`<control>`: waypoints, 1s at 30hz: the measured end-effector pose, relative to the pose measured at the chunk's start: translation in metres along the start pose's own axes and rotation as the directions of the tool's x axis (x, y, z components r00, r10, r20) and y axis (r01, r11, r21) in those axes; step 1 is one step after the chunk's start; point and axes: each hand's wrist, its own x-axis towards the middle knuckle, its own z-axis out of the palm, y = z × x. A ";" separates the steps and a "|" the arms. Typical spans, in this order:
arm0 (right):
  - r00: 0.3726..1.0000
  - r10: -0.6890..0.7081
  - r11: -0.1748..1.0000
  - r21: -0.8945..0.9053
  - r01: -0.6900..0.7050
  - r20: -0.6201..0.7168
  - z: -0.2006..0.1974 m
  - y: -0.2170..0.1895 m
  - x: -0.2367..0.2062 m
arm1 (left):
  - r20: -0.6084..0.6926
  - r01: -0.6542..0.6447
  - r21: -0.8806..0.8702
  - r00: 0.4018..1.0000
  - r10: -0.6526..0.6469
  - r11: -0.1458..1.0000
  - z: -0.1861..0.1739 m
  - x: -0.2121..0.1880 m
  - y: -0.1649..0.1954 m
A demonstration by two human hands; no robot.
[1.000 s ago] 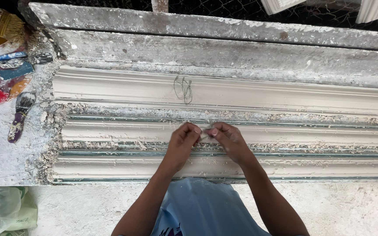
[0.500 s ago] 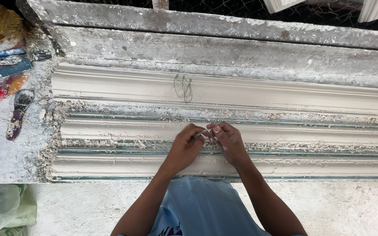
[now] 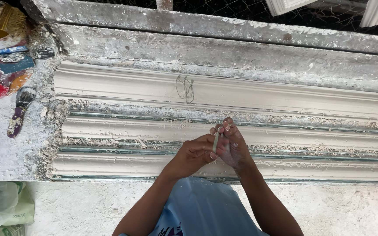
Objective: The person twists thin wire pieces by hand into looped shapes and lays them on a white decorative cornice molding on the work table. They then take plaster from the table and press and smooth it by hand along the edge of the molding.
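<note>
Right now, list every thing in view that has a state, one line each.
left hand: raised over the mouldings, fingers closed on the thin stick
right hand: raised, fingers pinching the same stick
thin stick: held upright between both hands
plaster mouldings: lying flat in long rows, edges crusted with crumbs
wire loops: sticking out of the upper moulding
scraper: lying flat, plaster-smeared
plastic bag: crumpled on the floor

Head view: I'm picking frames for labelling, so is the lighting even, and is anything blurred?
Head view: soft, even daylight, no hard shadows or glare; plaster moulding sharp; left hand and right hand slightly soft around the thin stick.
</note>
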 end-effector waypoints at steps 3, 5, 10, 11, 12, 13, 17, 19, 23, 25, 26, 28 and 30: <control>0.991 -0.067 0.995 -0.063 0.075 0.119 0.000 0.003 -0.002 | -0.313 0.069 0.092 0.949 -0.037 0.993 -0.009 0.002 -0.021; 0.975 -0.094 0.968 -0.209 0.136 0.199 -0.001 0.009 -0.008 | -0.528 -0.112 -0.162 0.849 0.010 0.980 -0.021 0.013 -0.037; 0.972 -0.083 0.636 -0.740 0.222 0.220 -0.003 0.016 -0.017 | -0.668 -0.041 -0.034 0.744 0.008 0.999 -0.030 0.020 -0.045; 0.970 -0.115 0.633 -0.737 0.237 0.212 -0.004 0.014 -0.013 | -0.640 -0.041 -0.064 0.768 -0.009 0.997 -0.029 0.017 -0.039; 0.977 -0.188 0.718 -0.664 0.206 0.100 -0.006 0.008 -0.007 | -0.611 -0.040 -0.093 0.791 -0.026 0.995 -0.026 0.015 -0.031; 0.970 -0.242 0.795 -0.578 0.185 -0.023 -0.007 -0.001 -0.002 | -0.548 -0.044 -0.205 0.833 -0.077 0.978 -0.022 0.011 -0.022; 0.990 -0.127 0.927 -0.346 0.141 0.065 -0.006 -0.006 0.011 | -0.170 0.035 -0.118 0.984 -0.055 0.992 -0.004 -0.010 0.026; 0.998 -0.022 0.943 -0.330 0.038 0.052 -0.001 -0.001 0.009 | -0.051 0.029 0.129 0.998 -0.022 0.991 0.003 -0.017 0.046; 0.999 0.036 0.922 -0.386 -0.024 0.024 0.011 0.015 0.014 | -0.202 0.110 0.427 0.979 -0.024 0.898 0.004 -0.024 0.062; 0.995 0.061 0.907 -0.420 -0.024 0.076 0.016 0.023 0.023 | -0.356 0.175 0.455 0.935 -0.002 0.873 -0.001 -0.031 0.056; 0.991 0.080 0.899 -0.437 -0.025 0.106 0.018 0.028 0.027 | -0.434 0.185 0.425 0.901 0.021 0.886 -0.004 -0.037 0.050; 0.983 0.119 0.899 -0.436 -0.046 0.141 0.023 0.044 0.036 | -0.583 0.142 0.382 0.804 0.119 0.913 -0.012 -0.048 0.034; 0.954 0.211 0.848 -0.525 -0.070 0.214 0.026 0.061 0.039 | -0.710 0.047 0.369 0.658 0.249 0.928 -0.021 -0.061 0.018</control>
